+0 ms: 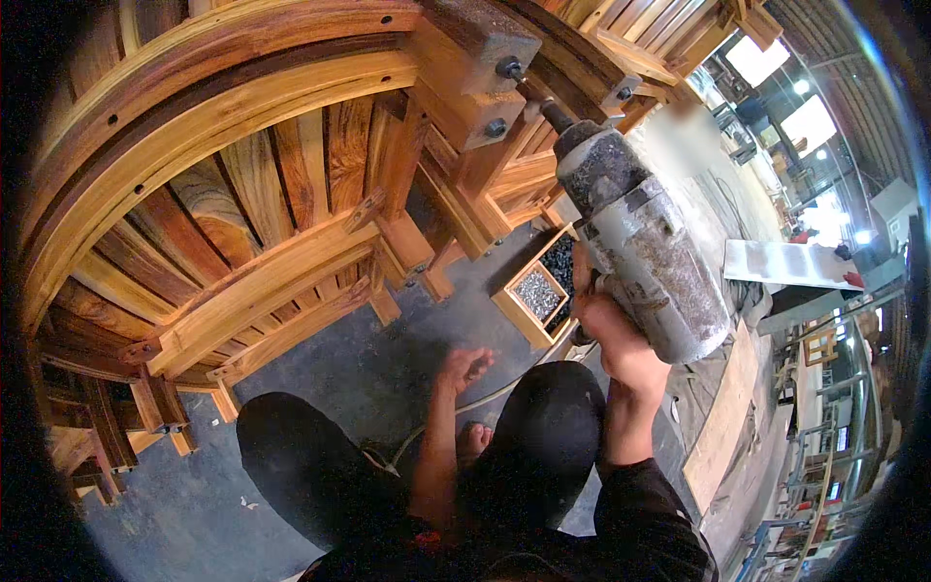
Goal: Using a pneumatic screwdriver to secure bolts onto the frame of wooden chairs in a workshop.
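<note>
My right hand (626,339) is wrapped round a worn grey impact driver (650,242), raised on the right and tilted toward the upper left. Its tip meets, or nearly meets, a black foot cap (508,68) on the end of a square wooden leg (475,44). A second black foot cap (496,127) sits on the leg end beside it. These legs belong to a curved slatted wooden bench (262,107), apparently turned over. Low between my knees, my left hand (467,369) has its fingers curled in; what lies inside them is too small to name.
On the grey floor stands a wooden box (521,315) with small silvery pieces in one compartment and black pieces in another. More slatted wooden furniture (640,29) stands behind. A thin hose or cable (417,434) runs near my feet. Boards (722,417) lie at right.
</note>
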Demonstrator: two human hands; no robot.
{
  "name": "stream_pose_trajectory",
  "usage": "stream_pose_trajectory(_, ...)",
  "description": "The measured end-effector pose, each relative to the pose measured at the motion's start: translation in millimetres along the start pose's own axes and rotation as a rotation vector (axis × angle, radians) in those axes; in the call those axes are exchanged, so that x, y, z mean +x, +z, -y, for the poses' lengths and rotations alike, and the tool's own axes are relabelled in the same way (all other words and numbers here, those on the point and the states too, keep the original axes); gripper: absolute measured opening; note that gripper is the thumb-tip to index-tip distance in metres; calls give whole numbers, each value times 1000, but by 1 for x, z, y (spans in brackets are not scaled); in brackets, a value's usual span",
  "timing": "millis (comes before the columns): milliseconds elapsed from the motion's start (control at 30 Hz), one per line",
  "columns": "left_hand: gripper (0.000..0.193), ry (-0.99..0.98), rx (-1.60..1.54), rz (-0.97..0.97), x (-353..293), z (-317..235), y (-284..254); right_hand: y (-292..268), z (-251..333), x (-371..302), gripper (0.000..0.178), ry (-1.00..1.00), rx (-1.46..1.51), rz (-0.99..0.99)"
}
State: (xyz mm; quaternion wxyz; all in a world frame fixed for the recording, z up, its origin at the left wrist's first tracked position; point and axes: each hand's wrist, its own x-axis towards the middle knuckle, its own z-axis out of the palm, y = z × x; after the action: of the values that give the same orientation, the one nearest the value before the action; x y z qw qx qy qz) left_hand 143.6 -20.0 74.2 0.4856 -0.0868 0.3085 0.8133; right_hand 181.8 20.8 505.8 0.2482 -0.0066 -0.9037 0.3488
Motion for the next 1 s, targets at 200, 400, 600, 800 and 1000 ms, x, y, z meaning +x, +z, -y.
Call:
stream_pose_trajectory(200,16,48,-72,-73,14,3,-9,-23,-16,-11,34,122,227,18)
stream_pose_trajectory(400,22,-37,-269,-121,33,-36,60,-78,-68,-39,26,304,-135,-126)
stream_pose_trajectory(600,28,96,-117,-27,1,-92,183,-94,-107,-45,31,363,94,-196)
stream_pose_trajectory(800,27,399,14,53,-78,-176,302,-113,-110,-25,27,411,370,-169)
stream_pose_trajectory(1000,28,553,-10,109,-114,-208,382,-141,-117,-7,22,433,559,99)
